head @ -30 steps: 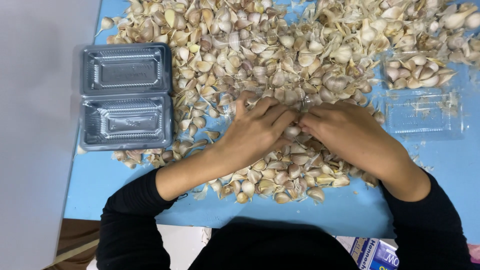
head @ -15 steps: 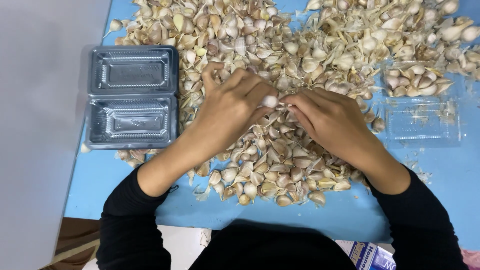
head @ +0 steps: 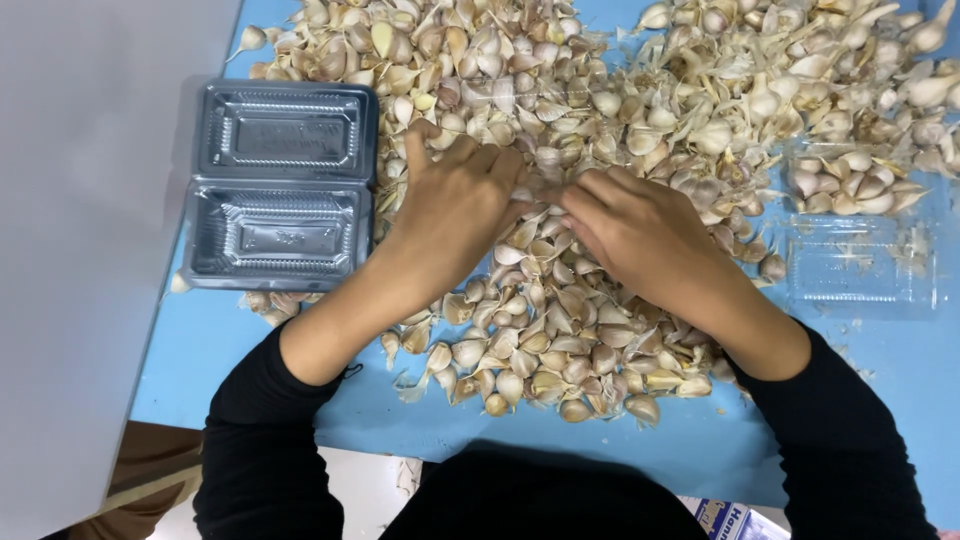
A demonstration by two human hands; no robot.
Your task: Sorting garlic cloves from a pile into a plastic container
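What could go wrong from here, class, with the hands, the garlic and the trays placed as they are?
Cloves at the near edge of the garlic pile lie close to the blue table's edge and might get swept off. The left hand and right hand meet over the heap, hiding what they pinch. Loose skins could drift into the open empty tray.

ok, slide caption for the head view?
Both hands, left hand and right hand, meet over garlic cloves beside an empty clamshell tray.

Bright, even overhead light, soft shadows, sharp focus, slight edge distortion.
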